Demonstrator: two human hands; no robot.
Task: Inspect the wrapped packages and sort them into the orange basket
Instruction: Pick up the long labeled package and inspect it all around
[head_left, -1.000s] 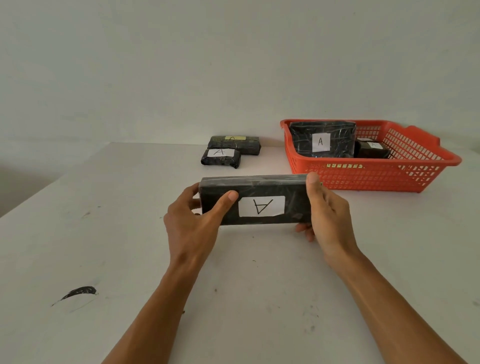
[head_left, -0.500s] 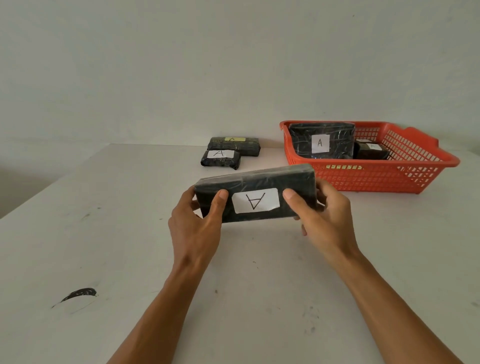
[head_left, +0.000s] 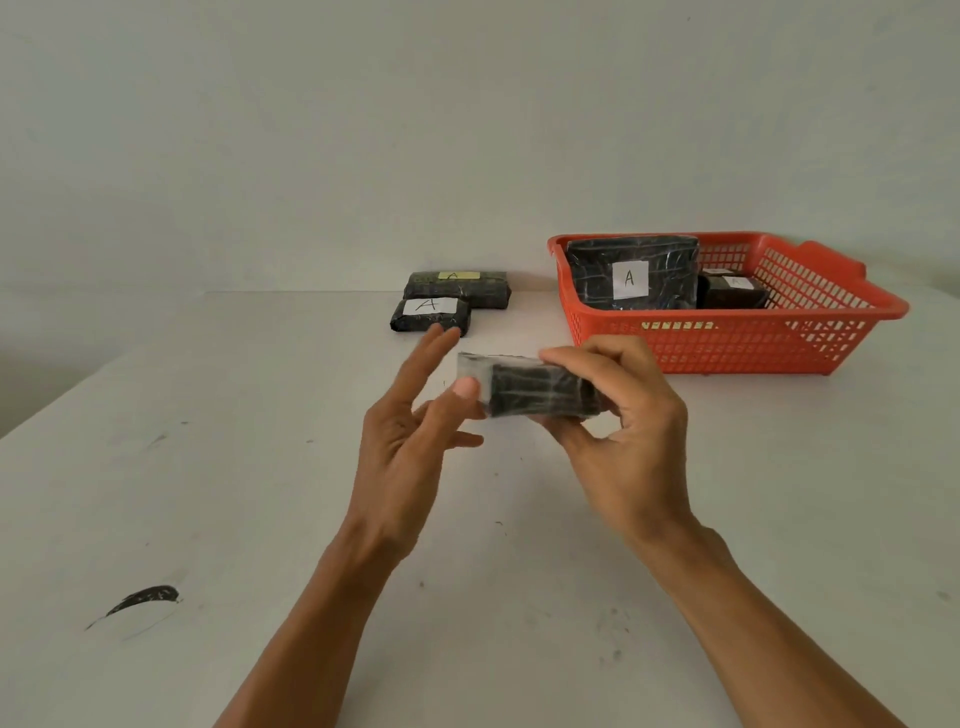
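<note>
My right hand (head_left: 618, 415) grips a black wrapped package (head_left: 535, 392) above the white table (head_left: 208, 467), its short end turned toward me and its label out of sight. Beside it, my left hand (head_left: 410, 436) has straight spread fingers, the thumb tip touching the package's left end. The orange basket (head_left: 727, 340) stands at the back right and holds a large black package labelled A (head_left: 631, 275) leaning on its left wall and a smaller black package (head_left: 732, 291). Two more black packages lie at the back centre, one with a white A label (head_left: 428, 314), one with a yellow label (head_left: 460, 286).
A black smear (head_left: 143, 597) marks the table near its front left. The table's left edge runs diagonally at the far left, and a plain wall rises behind the table.
The package has been turned from broadside, label facing me, to end-on. My left hand has let go and spread its fingers; my right hand now holds the package alone.
</note>
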